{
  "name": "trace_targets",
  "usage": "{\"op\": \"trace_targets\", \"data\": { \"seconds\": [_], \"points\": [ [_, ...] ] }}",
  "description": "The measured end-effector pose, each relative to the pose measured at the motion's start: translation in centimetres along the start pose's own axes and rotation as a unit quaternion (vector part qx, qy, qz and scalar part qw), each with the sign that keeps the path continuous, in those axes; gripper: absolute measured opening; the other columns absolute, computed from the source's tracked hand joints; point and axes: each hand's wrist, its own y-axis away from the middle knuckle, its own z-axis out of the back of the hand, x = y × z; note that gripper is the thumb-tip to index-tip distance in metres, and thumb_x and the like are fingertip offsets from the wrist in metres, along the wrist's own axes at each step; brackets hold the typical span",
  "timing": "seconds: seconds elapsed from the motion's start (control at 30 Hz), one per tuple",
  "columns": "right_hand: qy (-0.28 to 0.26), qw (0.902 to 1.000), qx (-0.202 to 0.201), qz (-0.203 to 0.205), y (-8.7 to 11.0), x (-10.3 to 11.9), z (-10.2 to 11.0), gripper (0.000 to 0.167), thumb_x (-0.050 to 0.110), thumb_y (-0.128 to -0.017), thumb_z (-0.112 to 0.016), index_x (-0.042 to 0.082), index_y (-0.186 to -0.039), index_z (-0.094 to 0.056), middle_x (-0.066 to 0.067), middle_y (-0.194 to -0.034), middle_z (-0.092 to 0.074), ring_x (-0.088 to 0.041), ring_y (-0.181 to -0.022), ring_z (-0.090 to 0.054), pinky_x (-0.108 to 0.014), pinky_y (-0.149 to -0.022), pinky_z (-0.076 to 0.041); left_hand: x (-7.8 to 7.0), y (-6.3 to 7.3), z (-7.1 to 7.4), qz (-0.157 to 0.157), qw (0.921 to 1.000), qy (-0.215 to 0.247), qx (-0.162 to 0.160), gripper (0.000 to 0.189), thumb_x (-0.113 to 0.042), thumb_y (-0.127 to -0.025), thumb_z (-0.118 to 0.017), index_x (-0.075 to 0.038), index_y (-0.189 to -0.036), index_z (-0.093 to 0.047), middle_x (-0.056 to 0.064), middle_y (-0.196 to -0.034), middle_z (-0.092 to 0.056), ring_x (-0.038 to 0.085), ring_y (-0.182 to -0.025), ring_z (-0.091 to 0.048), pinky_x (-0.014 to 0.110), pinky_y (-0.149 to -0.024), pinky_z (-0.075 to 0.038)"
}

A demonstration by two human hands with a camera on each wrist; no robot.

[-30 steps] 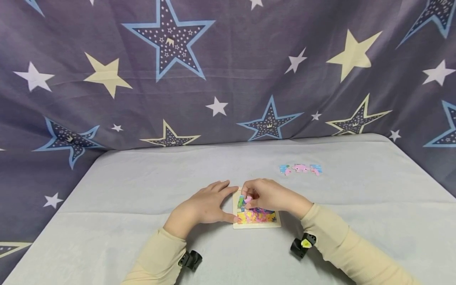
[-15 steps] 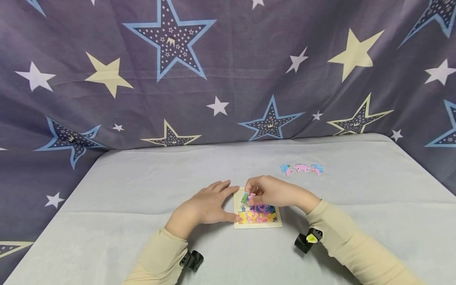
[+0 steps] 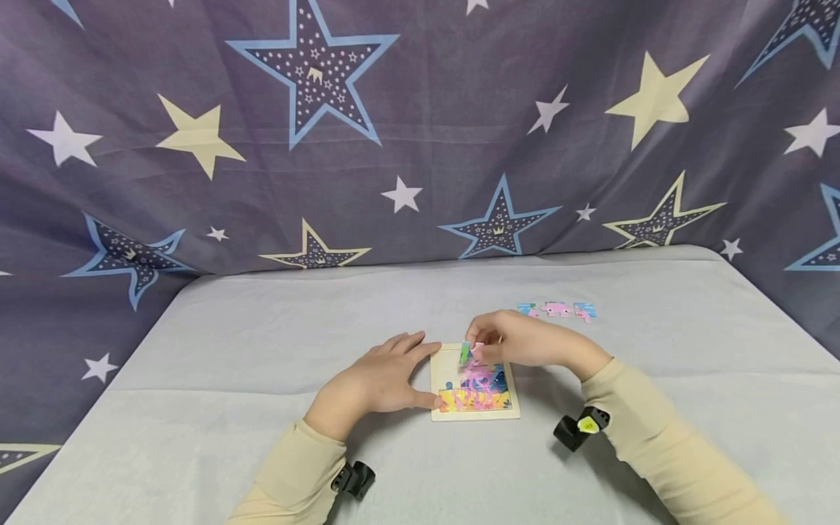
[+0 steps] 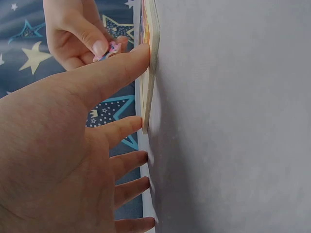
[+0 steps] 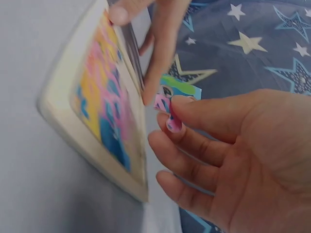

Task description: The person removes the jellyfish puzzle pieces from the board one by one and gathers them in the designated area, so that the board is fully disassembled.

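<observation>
A pale wooden puzzle tray [image 3: 475, 416] lies on the cloth in the head view. Yellow, pink and blue pieces [image 3: 472, 400] fill its near part, while bare wood shows at its upper left. My left hand [image 3: 380, 378] spreads its fingers along the tray's left side, thumb and index fingertips at the border. Between thumb and fingers, my right hand [image 3: 531, 339] pinches a puzzle piece [image 3: 465, 354] with green, blue and pink print, over the tray's far part. The right wrist view shows that piece [image 5: 187, 87] raised off the tray, part of it covered by the thumb.
Three loose puzzle pieces lie in a row beyond the right hand: a blue and pink one [image 3: 526, 309], a pink one [image 3: 556, 310] and another blue and pink one [image 3: 584, 311]. A star-printed curtain [image 3: 420, 131] hangs behind the cloth-covered table [image 3: 262, 321].
My right hand has carried the pinched piece up and to the right, away from the tray's left side, uncovering bare wood there. The left hand has stayed in place.
</observation>
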Motion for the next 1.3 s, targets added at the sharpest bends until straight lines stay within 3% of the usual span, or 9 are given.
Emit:
{"op": "trace_targets", "data": {
  "seconds": [0.37,0.7,1.03,1.3],
  "points": [
    [0.000,0.9977,-0.066,-0.015,1.6,-1.9,3.0,0.008,0.003,-0.093,-0.073,-0.001,-0.101,-0.072,-0.002,-0.084,-0.071,-0.012,-0.077,-0.059,-0.025,-0.067,-0.051,-0.1,0.0,0.0,0.003,1.0000,0.001,0.002,0.089,-0.056,-0.088,-0.076,-0.022,-0.162,-0.039,0.009,-0.172,-0.025,0.036,-0.159,-0.022,0.056,-0.128,-0.024],
    [0.029,0.9936,-0.100,-0.044,2.4,-3.5,4.5,0.009,0.002,-0.096,-0.070,-0.003,-0.101,-0.075,-0.003,-0.088,-0.075,-0.011,-0.078,-0.060,-0.023,-0.068,-0.052,-0.1,0.1,0.1,0.004,1.0000,0.005,0.003,0.089,-0.057,-0.088,-0.075,-0.022,-0.162,-0.038,0.009,-0.172,-0.025,0.036,-0.159,-0.021,0.057,-0.128,-0.023],
    [0.056,0.9914,-0.104,-0.057,2.9,-4.7,5.0,0.013,0.007,-0.092,-0.077,-0.004,-0.098,-0.075,-0.007,-0.089,-0.077,-0.012,-0.082,-0.067,-0.028,-0.076,-0.057,-0.2,0.1,0.1,0.005,1.0000,0.007,0.003,0.089,-0.057,-0.088,-0.075,-0.022,-0.162,-0.038,0.009,-0.172,-0.024,0.036,-0.159,-0.022,0.057,-0.128,-0.024],
    [0.049,0.9901,-0.104,-0.081,3.0,-5.6,5.2,0.014,0.009,-0.089,-0.081,-0.002,-0.094,-0.073,-0.003,-0.083,-0.075,-0.010,-0.077,-0.063,-0.028,-0.072,-0.053,-0.1,0.2,0.1,0.003,1.0000,0.009,0.001,0.089,-0.055,-0.089,-0.076,-0.022,-0.162,-0.039,0.009,-0.172,-0.025,0.036,-0.159,-0.022,0.057,-0.128,-0.023]
  ]
}}
